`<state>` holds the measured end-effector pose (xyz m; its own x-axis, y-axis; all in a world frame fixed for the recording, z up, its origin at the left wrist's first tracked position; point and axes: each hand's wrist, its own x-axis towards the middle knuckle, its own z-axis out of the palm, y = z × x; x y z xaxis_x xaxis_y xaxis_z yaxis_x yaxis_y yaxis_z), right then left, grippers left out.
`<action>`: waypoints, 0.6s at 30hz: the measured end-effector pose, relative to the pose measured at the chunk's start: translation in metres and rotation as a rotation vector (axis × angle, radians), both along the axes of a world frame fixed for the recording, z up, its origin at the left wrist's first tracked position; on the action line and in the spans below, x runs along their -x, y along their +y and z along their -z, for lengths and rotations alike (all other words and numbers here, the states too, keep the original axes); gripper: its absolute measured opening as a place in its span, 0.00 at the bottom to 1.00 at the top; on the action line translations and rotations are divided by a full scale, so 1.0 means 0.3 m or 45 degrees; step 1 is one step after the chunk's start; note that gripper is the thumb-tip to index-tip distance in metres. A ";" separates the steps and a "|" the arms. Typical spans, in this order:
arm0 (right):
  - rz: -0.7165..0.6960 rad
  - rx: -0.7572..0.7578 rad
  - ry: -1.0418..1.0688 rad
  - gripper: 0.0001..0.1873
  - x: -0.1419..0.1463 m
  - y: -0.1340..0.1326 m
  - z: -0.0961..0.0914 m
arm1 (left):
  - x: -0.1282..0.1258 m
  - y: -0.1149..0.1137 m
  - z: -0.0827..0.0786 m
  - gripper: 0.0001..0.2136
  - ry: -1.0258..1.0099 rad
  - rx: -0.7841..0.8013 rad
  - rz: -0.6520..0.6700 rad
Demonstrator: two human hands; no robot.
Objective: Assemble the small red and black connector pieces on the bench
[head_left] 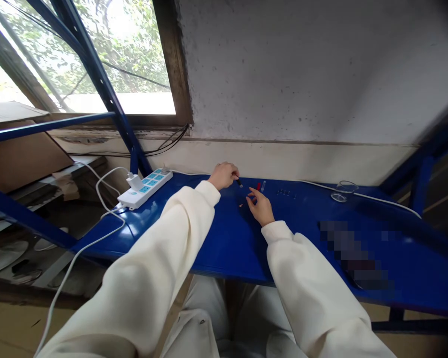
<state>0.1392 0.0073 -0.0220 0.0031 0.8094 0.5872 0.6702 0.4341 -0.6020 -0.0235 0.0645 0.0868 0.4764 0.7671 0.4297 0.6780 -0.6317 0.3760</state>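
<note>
My left hand (225,175) is closed, its fingertips pinching a small black cylinder (239,183) with a paler lower end, tilted over the blue tabletop. What kind of thing it is cannot be made out. Just to the right, my right hand (260,206) hovers low with its fingers bent and apart, and nothing shows between them. Beyond its fingers lie a small red piece (259,186) and a clear tube-like piece (263,186). A tiny orange-and-white bit (241,205) rests on the table left of my right fingertips.
Several tiny pieces (283,192) lie in a row to the right. Further right stands a clear glass or dish (339,197) near a white cable. A white power strip (146,189) with a plug sits at the left. A blurred dark object (353,253) lies at the right front.
</note>
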 end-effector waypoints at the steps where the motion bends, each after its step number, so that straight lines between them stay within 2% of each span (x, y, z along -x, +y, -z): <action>1: -0.002 0.007 -0.002 0.22 -0.001 -0.001 -0.001 | 0.009 0.016 -0.007 0.04 0.046 0.033 0.000; 5: -0.040 0.029 -0.027 0.20 -0.004 0.003 0.004 | 0.039 0.045 0.035 0.06 0.189 0.129 0.034; 9: -0.072 0.046 -0.037 0.20 -0.003 0.011 0.013 | 0.060 0.049 0.086 0.04 0.312 0.082 -0.013; 14: -0.066 0.050 -0.041 0.19 -0.002 0.011 0.010 | 0.074 0.058 0.083 0.04 0.435 0.020 -0.035; 18: -0.077 0.058 -0.034 0.19 -0.001 0.004 0.003 | 0.079 0.059 0.076 0.05 0.437 0.017 -0.026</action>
<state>0.1393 0.0085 -0.0229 -0.0616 0.8335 0.5491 0.6598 0.4468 -0.6042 -0.0472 0.0823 0.0639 0.5759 0.7824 0.2371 0.7788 -0.6132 0.1321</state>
